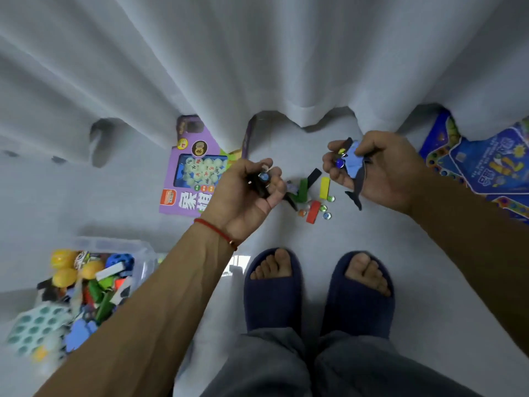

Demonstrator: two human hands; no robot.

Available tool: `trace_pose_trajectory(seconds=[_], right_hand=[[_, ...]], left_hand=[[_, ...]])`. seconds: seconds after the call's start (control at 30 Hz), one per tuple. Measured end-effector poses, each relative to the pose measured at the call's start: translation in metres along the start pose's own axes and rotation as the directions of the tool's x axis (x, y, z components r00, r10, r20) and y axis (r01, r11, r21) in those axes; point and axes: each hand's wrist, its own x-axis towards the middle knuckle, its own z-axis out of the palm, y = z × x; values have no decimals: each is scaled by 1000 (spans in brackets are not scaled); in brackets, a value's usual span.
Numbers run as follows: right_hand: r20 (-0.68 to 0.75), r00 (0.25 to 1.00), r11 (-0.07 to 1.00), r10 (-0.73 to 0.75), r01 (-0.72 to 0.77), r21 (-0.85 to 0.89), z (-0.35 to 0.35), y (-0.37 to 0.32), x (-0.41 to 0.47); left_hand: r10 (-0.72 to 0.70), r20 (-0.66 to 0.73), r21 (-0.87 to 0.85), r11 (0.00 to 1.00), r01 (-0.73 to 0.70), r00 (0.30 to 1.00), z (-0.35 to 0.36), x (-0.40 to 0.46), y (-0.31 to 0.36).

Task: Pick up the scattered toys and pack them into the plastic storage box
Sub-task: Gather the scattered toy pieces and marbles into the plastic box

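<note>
Left hand (252,190) grips a black block and marble; right hand (372,167) holds a blue shark and marbles. Box (137,253) sits lower left — purple game (189,179) reads 象棋.

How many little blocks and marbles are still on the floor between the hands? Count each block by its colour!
Green blocks: 1
Yellow blocks: 1
Red blocks: 1
Black blocks: 1
Glass marbles lying clear, for example this one: 3
Total: 7
A few more small pieces lie half hidden by the left hand, so I left them out.
</note>
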Motion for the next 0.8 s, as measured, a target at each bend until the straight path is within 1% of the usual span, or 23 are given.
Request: trace_pose_trajectory(seconds=[0.07,0.13,0.23,0.3,0.4,0.47,0.53,0.6,0.67,0.73,0.77,0.8], right_hand=[[13,998,993,56,-54,-109,33,0,-31],[20,993,960,118,-109,-256,77,-2,-58],[78,969,853,237,-169,-494,156,-2,-89],[104,946,744,307,-171,-646,209,10,-97],[76,940,598,332,-147,-788,276,47,-92],[86,930,553,358,-137,-822,311,79,-85],[105,902,563,418,-167,-809,335,112,-77],[80,883,552,463,-216,-805,347,147,-67],[48,883,515,467,-227,-827,349,170,-61],[40,887,505,461,-225,-833,343,172,-61],[42,891,527,452,-229,-819,338,166,-62],[45,902,563,430,-229,-794,332,158,-61]], left_hand=[[58,44,-118,992,-52,997,-7,-50,6],[126,56,-190,975,-113,990,-17,-100,15],[216,0,-203,956,-211,976,-45,-167,40],[265,-68,-150,950,-273,962,-71,-205,59],[327,-262,62,945,-322,908,-106,-251,74],[365,-356,165,931,-327,860,-125,-273,76],[388,-420,218,921,-324,820,-139,-288,75],[406,-471,274,911,-307,783,-151,-296,76],[451,-508,347,887,-306,734,-157,-298,76],[563,-525,447,820,-356,638,-156,-292,74],[628,-502,509,771,-384,595,-152,-286,72],[679,-466,556,723,-409,567,-146,-280,69]])
